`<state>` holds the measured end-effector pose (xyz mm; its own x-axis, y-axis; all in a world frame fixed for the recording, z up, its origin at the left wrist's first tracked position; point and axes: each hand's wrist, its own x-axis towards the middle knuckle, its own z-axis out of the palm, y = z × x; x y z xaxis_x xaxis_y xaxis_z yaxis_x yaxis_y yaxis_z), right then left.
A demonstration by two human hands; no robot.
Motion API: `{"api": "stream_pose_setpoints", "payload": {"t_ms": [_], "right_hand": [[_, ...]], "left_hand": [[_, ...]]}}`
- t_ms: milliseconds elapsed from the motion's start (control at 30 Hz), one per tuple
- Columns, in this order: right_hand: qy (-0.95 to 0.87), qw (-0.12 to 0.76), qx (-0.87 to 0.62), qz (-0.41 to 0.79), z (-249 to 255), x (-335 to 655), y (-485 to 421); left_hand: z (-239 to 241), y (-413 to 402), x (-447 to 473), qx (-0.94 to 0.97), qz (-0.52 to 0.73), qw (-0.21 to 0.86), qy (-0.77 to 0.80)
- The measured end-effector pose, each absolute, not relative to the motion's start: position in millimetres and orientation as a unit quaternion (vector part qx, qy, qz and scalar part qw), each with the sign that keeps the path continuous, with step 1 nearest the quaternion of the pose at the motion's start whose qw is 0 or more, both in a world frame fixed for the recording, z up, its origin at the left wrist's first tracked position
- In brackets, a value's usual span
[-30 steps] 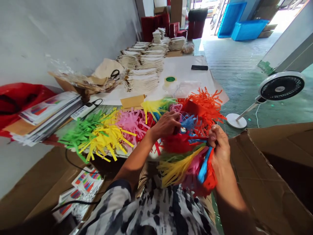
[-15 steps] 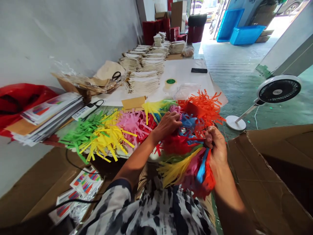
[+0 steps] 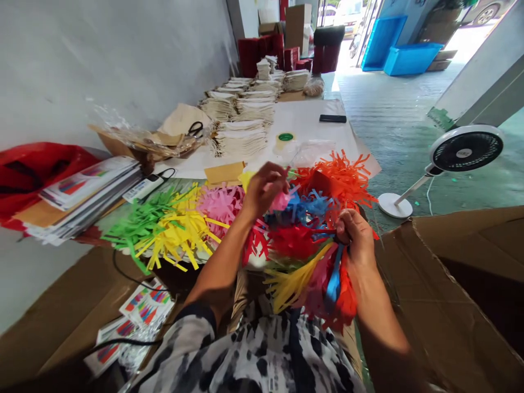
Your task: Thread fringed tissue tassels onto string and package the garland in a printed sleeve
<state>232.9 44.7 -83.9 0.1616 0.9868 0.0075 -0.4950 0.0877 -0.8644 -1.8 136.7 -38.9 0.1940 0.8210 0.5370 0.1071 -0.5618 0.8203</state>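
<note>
Head view: a white-covered table (image 3: pixel 305 123) bears coloured fringed-paper piles (image 3: pixel 178 229) along its near edge; by the near right corner, the right hand (image 3: pixel 357 237) grips a multicoloured paper-streamer bunch (image 3: pixel 319 281); the left hand (image 3: pixel 264 188) pinches pink paper strips (image 3: pixel 280 201).

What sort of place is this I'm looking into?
Probably a small craft or packing workshop: piles of coloured fringed strips, stacks of off-white bundles behind them, and a large cardboard box at the right.
</note>
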Motion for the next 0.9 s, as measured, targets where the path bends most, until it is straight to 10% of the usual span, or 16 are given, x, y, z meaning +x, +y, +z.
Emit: {"api": "stream_pose_setpoints", "payload": {"t_ms": [267, 567, 900], "right_hand": [[-0.345, 0.648, -0.443, 0.515, -86, 222, 49], [-0.392, 0.649, -0.445, 0.476, -94, 214, 54], [-0.425, 0.623, -0.427, 0.499, -92, 211, 52]], "left_hand": [[-81, 111, 50, 0.712, 0.462, 0.362, 0.385], [-100, 98, 70, 0.549, 0.432, 0.655, 0.287], [-88, 90, 61, 0.570, 0.392, 0.676, 0.254]]}}
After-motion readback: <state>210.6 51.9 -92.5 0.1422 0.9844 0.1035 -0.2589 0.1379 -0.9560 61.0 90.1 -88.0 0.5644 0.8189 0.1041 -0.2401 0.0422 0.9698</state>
